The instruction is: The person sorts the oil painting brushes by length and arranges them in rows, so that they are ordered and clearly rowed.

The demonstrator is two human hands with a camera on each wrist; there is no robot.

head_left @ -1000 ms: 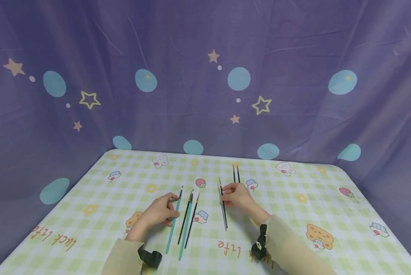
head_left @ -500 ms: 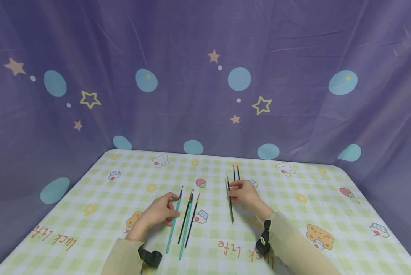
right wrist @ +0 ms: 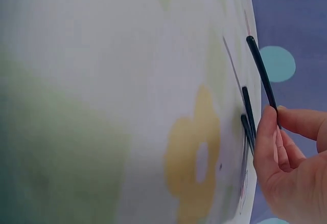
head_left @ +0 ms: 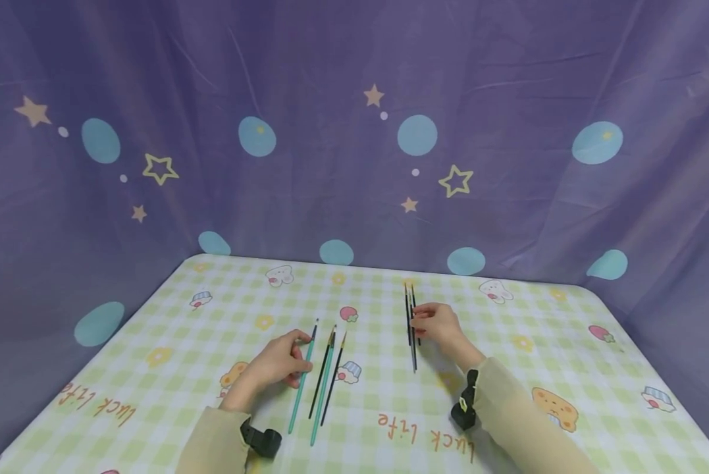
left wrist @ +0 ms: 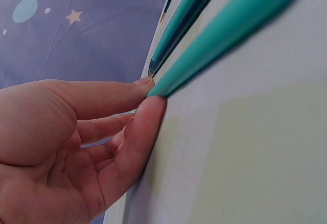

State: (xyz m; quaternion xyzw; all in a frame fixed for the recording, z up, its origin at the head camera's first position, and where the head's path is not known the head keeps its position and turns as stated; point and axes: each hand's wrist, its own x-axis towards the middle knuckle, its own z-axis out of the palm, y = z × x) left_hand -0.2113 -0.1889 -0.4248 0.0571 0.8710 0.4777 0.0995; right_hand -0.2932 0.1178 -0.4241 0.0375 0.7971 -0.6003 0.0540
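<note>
My left hand (head_left: 276, 363) pinches a teal paintbrush (head_left: 297, 401) between thumb and fingers. Its teal handle (left wrist: 219, 40) slants up past the fingertips in the left wrist view. Right of it lie another teal paintbrush (head_left: 320, 411), overlapping a black paintbrush (head_left: 316, 388), and a separate black paintbrush (head_left: 330, 390). Farther right, my right hand (head_left: 440, 322) pinches a black paintbrush (head_left: 414, 359). In the right wrist view its handle (right wrist: 263, 73) tilts above the cloth. Two more black paintbrushes (right wrist: 249, 106) lie beside that hand, partly hidden by its fingers.
A green-and-white checked tablecloth (head_left: 212, 342) with printed cartoons covers the table. Behind it hangs a purple curtain (head_left: 330, 184) with stars and blue dots. Black cameras sit on the left wrist (head_left: 262, 440) and right wrist (head_left: 465, 409).
My right hand has moved right and slightly away with its black paintbrush, up to the two black paintbrushes there. My left hand stays in place on the teal paintbrush.
</note>
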